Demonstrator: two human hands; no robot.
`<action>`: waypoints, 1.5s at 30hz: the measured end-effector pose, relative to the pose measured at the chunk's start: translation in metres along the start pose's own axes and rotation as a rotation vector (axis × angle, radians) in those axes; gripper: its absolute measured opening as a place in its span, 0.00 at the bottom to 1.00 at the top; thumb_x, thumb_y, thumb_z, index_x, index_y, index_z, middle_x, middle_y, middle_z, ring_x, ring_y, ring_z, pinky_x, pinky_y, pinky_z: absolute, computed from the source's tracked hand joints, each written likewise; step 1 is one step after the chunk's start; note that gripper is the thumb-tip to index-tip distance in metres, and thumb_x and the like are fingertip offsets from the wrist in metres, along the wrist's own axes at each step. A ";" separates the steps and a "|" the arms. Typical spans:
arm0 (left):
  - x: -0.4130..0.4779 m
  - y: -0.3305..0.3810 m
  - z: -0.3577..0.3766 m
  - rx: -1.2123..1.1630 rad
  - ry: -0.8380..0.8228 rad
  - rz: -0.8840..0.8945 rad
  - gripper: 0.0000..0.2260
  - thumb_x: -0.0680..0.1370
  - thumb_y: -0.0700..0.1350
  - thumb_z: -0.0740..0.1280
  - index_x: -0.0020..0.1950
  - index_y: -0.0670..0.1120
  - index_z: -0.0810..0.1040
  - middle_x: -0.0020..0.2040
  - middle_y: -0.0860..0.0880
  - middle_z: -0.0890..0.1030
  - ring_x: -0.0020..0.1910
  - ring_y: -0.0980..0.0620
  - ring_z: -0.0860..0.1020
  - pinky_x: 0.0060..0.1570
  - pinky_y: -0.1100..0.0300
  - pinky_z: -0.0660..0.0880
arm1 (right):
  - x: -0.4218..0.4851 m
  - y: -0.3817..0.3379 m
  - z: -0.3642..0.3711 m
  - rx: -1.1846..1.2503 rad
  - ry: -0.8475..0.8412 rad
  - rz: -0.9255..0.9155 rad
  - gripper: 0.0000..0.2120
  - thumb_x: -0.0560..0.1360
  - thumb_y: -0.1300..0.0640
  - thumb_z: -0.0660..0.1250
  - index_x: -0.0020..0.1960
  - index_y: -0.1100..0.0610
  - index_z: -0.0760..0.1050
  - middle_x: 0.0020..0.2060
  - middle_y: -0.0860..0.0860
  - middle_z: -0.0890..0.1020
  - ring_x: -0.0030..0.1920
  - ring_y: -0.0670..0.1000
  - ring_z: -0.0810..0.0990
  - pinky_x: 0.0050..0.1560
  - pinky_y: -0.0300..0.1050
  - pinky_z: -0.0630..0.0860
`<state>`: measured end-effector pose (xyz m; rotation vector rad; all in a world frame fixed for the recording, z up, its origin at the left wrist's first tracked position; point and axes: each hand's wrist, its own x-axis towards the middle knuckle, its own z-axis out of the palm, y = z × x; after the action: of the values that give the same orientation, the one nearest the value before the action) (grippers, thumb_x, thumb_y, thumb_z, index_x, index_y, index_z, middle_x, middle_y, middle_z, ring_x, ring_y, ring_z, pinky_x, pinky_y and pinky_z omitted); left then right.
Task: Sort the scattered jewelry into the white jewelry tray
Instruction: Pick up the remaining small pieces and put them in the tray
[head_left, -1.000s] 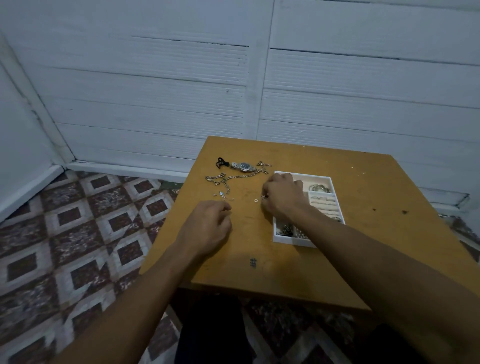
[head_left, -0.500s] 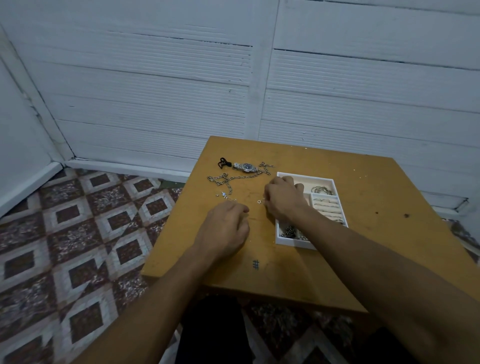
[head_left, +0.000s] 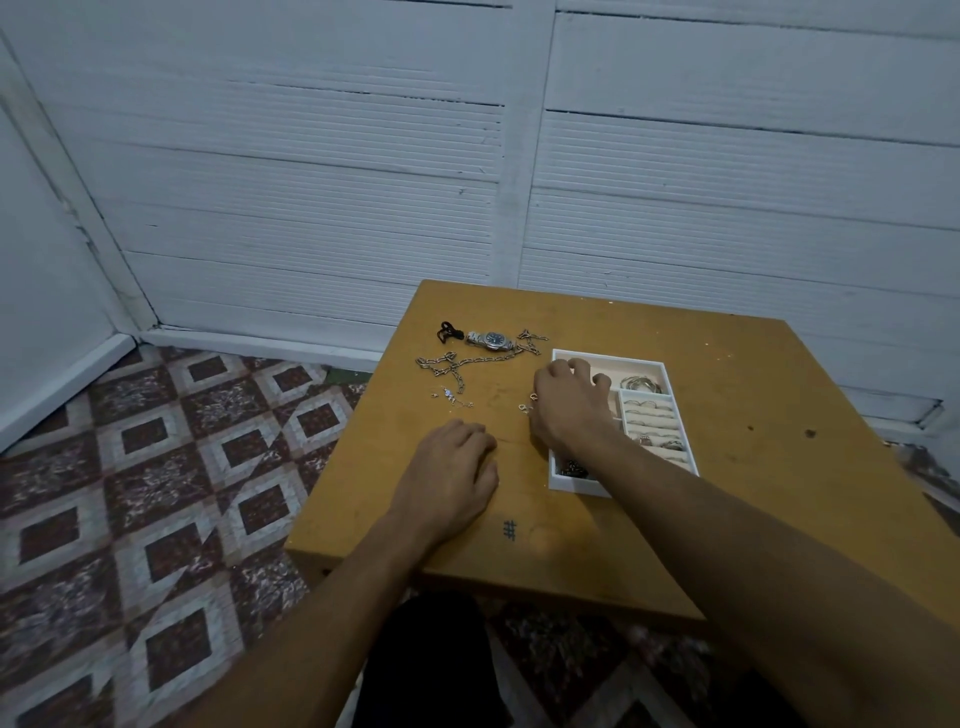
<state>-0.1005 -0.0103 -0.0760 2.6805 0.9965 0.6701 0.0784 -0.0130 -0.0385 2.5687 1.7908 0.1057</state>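
Observation:
The white jewelry tray (head_left: 666, 370) lies on the wooden table (head_left: 753, 467), with rings in its slotted right side and bangles (head_left: 641, 384) in a far compartment. My right hand (head_left: 569, 410) hovers knuckles up over the tray's left edge, fingers curled down; what they hold is hidden. Small silver rings (head_left: 525, 408) lie on the table by its thumb. My left hand (head_left: 452, 467) rests loosely curled on the table and holds nothing I can see. Farther left lie a silver chain (head_left: 447, 366), a watch (head_left: 491, 340), a black piece (head_left: 448, 332) and tiny earrings (head_left: 452, 399).
The table's left edge drops off to a patterned tile floor (head_left: 156, 467). A white plank wall (head_left: 467, 156) stands just behind the table. A small dark mark (head_left: 509, 530) is on the table near its front edge.
My left hand has slid right and forward across the table toward the tray. My right hand has shifted a little to the right, over the tray's left edge.

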 end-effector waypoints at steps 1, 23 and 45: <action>0.000 0.000 0.000 0.000 -0.003 0.000 0.15 0.79 0.49 0.62 0.64 0.46 0.77 0.63 0.48 0.77 0.62 0.52 0.72 0.64 0.57 0.66 | 0.000 0.000 -0.001 -0.005 -0.018 0.002 0.15 0.76 0.56 0.62 0.63 0.55 0.72 0.68 0.54 0.68 0.70 0.59 0.60 0.67 0.61 0.59; 0.036 0.038 -0.027 -0.912 0.183 -0.563 0.10 0.82 0.47 0.60 0.58 0.48 0.79 0.49 0.54 0.80 0.45 0.60 0.76 0.40 0.69 0.72 | -0.028 0.017 -0.080 0.651 0.013 -0.255 0.03 0.77 0.57 0.67 0.46 0.55 0.79 0.37 0.47 0.80 0.40 0.47 0.78 0.42 0.41 0.72; 0.042 0.077 -0.027 -1.633 -0.080 -0.701 0.22 0.83 0.54 0.53 0.63 0.40 0.76 0.54 0.41 0.84 0.55 0.43 0.82 0.48 0.54 0.78 | -0.056 0.036 -0.124 1.138 -0.227 -0.085 0.05 0.80 0.66 0.60 0.52 0.64 0.74 0.40 0.56 0.76 0.34 0.50 0.76 0.30 0.38 0.76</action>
<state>-0.0421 -0.0398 -0.0118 0.8687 0.6990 0.6901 0.0857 -0.0825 0.0838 2.8166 2.2259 -1.5471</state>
